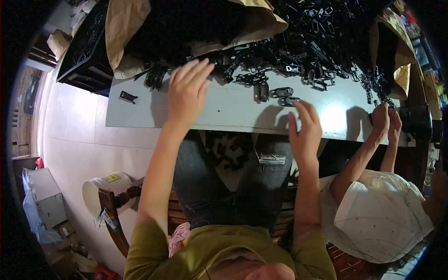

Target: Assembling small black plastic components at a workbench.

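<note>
My left hand (187, 95) is raised over the white tabletop (140, 109), its fingers stretched out beside the near edge of a heap of small black parts (254, 60). No object shows in it. My right hand (305, 130) is over the table's front edge, thumb and fingers apart. Its fingertips come close to a small black oblong part (290, 101); whether they touch it I cannot tell. Just behind lies a similar part (282, 92), and left of that a dark cylindrical piece (263, 92). A single black clip-like piece (128, 97) lies at the table's left.
Brown paper sacks (126, 32) stand on the table, with another paper sack (396, 42) at the right. A black crate (88, 51) is at the far left. On the right, a co-worker's hands (385, 119) handle small parts. A white bucket (107, 186) is on the floor.
</note>
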Available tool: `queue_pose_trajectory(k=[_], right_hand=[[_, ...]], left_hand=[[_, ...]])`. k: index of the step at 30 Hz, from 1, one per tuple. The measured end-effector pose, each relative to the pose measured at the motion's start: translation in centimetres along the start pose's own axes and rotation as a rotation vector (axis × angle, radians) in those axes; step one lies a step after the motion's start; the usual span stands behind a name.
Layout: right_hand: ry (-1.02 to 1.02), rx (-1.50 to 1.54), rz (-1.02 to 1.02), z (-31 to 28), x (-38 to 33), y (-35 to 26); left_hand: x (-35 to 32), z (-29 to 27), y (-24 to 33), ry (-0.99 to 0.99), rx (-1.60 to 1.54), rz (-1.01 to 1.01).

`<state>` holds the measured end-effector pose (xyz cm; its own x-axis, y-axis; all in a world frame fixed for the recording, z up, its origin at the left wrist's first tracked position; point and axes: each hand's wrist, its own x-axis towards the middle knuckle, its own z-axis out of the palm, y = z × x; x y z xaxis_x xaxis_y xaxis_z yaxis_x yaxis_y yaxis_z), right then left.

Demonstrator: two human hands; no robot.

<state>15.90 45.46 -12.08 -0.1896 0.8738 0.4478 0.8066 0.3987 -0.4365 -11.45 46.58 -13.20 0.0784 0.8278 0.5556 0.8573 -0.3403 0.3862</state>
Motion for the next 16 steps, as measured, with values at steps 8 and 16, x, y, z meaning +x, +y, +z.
queue_pose_trajectory(k=[8, 16], right_hand=[[-0.113, -0.100, 0.017, 0.7, 0.7, 0.5], [-0.248, 0.285, 0.019, 1.1, 0.4, -2.8]], left_hand=[[2.6, 0.0, -1.5, -0.005, 0.191, 0.013], [-2.4, 0.4, 2.4, -0.186, -0.611, -0.534]])
